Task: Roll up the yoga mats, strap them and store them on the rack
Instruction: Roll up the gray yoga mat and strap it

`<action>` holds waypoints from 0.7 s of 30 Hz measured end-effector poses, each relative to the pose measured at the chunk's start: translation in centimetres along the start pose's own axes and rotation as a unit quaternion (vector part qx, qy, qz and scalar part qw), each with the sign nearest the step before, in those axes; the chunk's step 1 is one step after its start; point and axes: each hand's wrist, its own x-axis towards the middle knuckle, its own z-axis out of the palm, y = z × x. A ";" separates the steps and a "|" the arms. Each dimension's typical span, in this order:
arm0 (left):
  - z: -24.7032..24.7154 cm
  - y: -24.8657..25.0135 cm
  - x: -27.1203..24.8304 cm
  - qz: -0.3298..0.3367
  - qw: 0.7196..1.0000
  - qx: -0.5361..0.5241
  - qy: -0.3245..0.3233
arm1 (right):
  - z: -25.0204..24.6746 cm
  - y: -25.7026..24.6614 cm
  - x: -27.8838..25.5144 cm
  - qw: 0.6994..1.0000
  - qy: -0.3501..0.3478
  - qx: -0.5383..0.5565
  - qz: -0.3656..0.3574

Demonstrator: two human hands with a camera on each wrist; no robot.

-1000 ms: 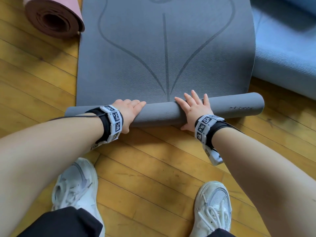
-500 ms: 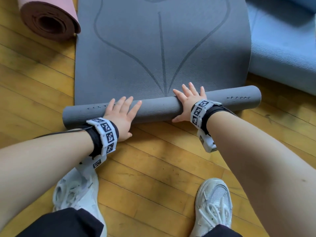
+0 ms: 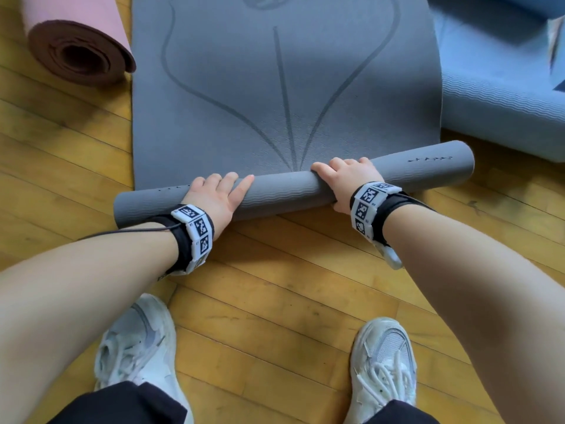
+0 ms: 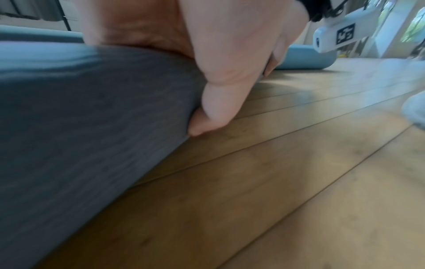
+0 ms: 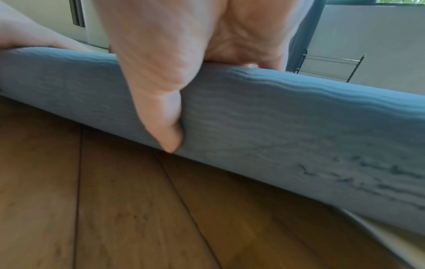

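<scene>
From the head view, the grey mat (image 3: 284,96) lies on the wooden floor (image 3: 275,286), its near end rolled and gripped by the left hand (image 3: 215,195) and right hand (image 3: 348,179). In both wrist views, thumbs are tucked beneath (fingers over). Uneven pushing could skew the roll.

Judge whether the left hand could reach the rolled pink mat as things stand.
Probably yes: the pink mat lies on bare floor beyond the left hand, nothing between; the hand must first let go of the grey mat.
</scene>
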 end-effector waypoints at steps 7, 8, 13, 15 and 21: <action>-0.7 4.7 -0.8 0.028 0.999 -0.026 0.016 | 0.9 3.1 -3.7 1.000 -0.002 -0.017 0.002; -0.5 5.0 -1.0 0.030 0.999 -0.027 0.011 | 1.2 3.1 -4.0 1.000 -0.007 -0.017 -0.001; -0.4 5.1 -0.9 0.041 0.998 -0.053 -0.012 | 2.5 2.4 -3.2 1.000 -0.026 0.015 0.000; -0.6 4.8 -0.3 0.042 0.997 -0.069 -0.020 | 2.6 2.1 -2.8 0.998 -0.032 0.035 0.028; -1.8 2.7 1.3 0.061 0.986 -0.150 -0.034 | 3.6 0.1 -3.6 0.998 -0.010 0.021 0.050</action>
